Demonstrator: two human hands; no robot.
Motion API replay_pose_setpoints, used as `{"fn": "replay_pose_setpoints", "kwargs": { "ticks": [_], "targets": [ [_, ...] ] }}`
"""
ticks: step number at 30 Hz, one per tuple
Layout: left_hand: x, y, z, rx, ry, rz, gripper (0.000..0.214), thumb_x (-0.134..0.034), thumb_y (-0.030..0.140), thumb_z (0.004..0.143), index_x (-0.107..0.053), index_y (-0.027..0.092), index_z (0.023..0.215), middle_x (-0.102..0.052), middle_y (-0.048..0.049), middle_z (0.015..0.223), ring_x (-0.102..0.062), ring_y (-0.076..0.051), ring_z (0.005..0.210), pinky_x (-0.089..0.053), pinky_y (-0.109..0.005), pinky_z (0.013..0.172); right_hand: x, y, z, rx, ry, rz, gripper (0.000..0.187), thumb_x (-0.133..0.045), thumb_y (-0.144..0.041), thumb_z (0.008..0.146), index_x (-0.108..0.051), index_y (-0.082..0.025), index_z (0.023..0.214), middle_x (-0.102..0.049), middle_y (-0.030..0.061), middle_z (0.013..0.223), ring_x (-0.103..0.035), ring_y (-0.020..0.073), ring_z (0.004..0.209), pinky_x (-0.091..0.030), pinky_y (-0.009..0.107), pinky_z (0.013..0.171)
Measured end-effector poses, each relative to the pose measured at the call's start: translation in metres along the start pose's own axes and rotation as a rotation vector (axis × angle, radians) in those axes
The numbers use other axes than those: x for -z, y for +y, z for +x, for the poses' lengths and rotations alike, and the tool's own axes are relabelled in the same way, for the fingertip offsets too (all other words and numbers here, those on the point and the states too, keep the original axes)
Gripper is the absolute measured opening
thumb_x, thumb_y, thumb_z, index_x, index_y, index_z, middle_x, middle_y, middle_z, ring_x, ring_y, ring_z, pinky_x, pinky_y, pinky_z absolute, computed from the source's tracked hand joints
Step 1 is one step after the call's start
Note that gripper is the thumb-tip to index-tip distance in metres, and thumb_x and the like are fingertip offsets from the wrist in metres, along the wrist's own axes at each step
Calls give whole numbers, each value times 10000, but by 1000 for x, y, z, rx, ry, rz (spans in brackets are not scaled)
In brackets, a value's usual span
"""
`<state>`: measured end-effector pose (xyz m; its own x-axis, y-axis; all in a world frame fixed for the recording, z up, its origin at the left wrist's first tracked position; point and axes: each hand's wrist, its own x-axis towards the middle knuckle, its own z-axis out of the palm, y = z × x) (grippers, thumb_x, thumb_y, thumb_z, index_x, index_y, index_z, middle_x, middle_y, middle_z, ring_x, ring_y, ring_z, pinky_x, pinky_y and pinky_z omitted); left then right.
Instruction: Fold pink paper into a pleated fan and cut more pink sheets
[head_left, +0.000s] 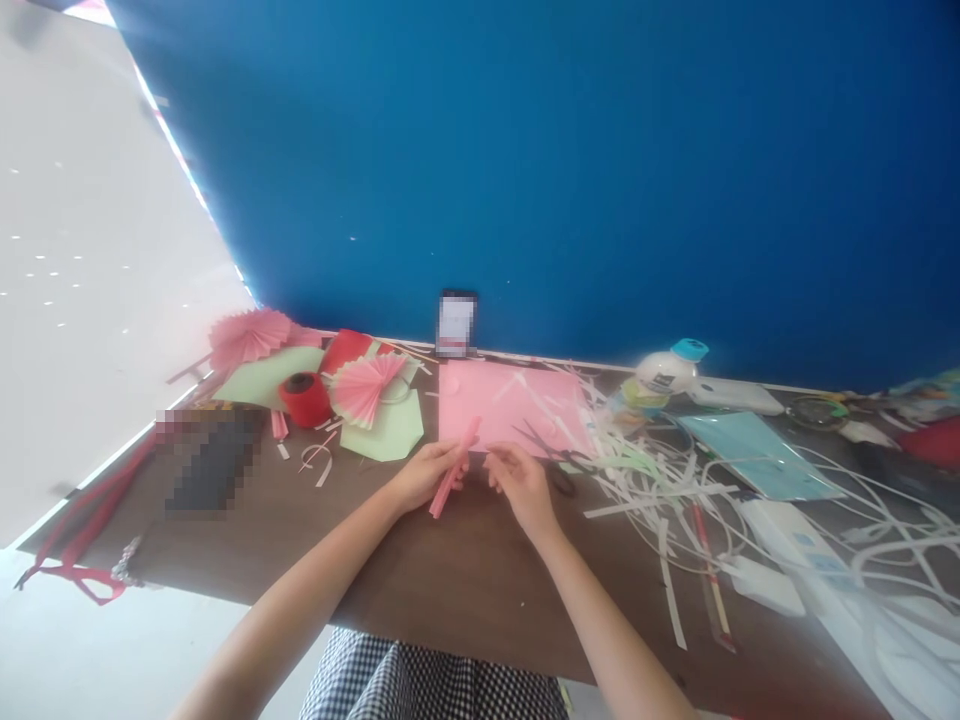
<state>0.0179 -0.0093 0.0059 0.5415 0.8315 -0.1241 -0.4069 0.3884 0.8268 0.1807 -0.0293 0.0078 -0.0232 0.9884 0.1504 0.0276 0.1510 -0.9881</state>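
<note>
My left hand (429, 474) is closed around a narrow strip of folded pink paper (445, 492), which slants up to the right. Just right of it is my right hand (521, 482), its fingers curled in and thumb close to the fingertips. Whatever it pinches, if anything, is too small to make out. Behind both hands lies a flat pink paper sheet (480, 395). Dark scissors (561, 478) rest partly on that sheet, beside my right hand.
Pink paper fans (367, 388), green paper (382, 432) and a red spool (306, 402) sit at left. A phone (457, 325) leans on the blue wall. White paper strips (660, 490), a bottle (664, 375), a teal packet (765, 455) and a power strip (806, 550) crowd the right.
</note>
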Motion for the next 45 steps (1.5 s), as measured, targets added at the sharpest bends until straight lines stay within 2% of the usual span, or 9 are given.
{"fn": "replay_pose_setpoints", "kwargs": {
  "ticks": [6, 11, 16, 22, 25, 29, 32, 39, 45],
  "targets": [
    [-6, 4, -6, 147, -64, 114, 340, -614, 434, 706, -611, 96, 746, -495, -17, 659, -419, -50, 542, -293, -174, 450, -2, 2, 1, -54, -14, 72, 234, -638, -350, 703, -519, -195, 832, -527, -45, 583, -450, 74, 419, -346, 199, 381],
    [-5, 8, -7, 222, -136, 52, 302, -630, 375, 710, -612, 98, 830, -510, -21, 644, -406, -39, 494, -215, -152, 383, 4, 4, 1, 101, 83, -65, 452, -678, -319, 661, -497, -229, 1065, -579, 7, 818, -539, 110, 569, -464, 255, 533],
    [3, 10, -7, 262, -193, 72, 287, -586, 361, 747, -625, 81, 792, -531, -42, 655, -409, -35, 460, -201, -144, 336, 10, 0, 0, 262, 48, -226, 221, -663, -308, 683, -625, -226, 884, -595, 63, 949, -572, 209, 862, -496, 323, 684],
    [1, 13, -8, 238, -219, -25, 346, -515, 308, 807, -562, 169, 1120, -599, -86, 944, -542, -73, 627, -356, -122, 421, 12, -4, -1, 364, 102, -260, 79, -652, -251, 699, -584, -211, 711, -619, 46, 945, -557, 202, 946, -422, 378, 863],
    [1, 13, -7, 181, -180, -101, 366, -469, 335, 827, -556, 166, 1141, -549, -106, 1167, -547, -193, 985, -463, -257, 753, 14, -3, 0, 310, 99, -262, 106, -651, -262, 698, -565, -200, 706, -622, 26, 807, -578, 188, 836, -434, 356, 810],
    [8, 16, -7, 78, -149, -193, 612, -398, 551, 791, -620, 30, 1023, -554, -195, 1155, -439, -316, 1141, -314, -404, 975, 17, 0, 2, 190, 142, -289, 172, -650, -323, 686, -546, -186, 680, -559, -8, 646, -543, 156, 652, -444, 292, 645],
    [12, 17, -8, 3, -84, -149, 612, -471, 570, 740, -654, 11, 912, -604, -218, 1043, -498, -344, 1061, -356, -459, 932, 18, -1, 4, 137, 199, -281, 202, -648, -351, 678, -537, -183, 661, -539, -16, 612, -523, 142, 596, -430, 272, 585],
    [16, 9, -3, -219, 254, 253, 370, -724, 276, 605, -600, 145, 928, -553, -46, 987, -609, -132, 713, -521, -365, 758, 19, -4, 6, 64, 300, -180, 247, -679, -384, 634, -539, -187, 686, -553, -16, 575, -528, 138, 525, -432, 286, 551],
    [20, 9, 0, -301, 251, 397, 308, -663, 331, 664, -492, 151, 848, -534, 16, 748, -579, -103, 625, -548, -321, 665, 17, 6, 6, -55, 26, 82, 298, -677, -367, 644, -589, -164, 843, -547, -18, 562, -506, 116, 486, -370, 242, 445]
  ]
}}
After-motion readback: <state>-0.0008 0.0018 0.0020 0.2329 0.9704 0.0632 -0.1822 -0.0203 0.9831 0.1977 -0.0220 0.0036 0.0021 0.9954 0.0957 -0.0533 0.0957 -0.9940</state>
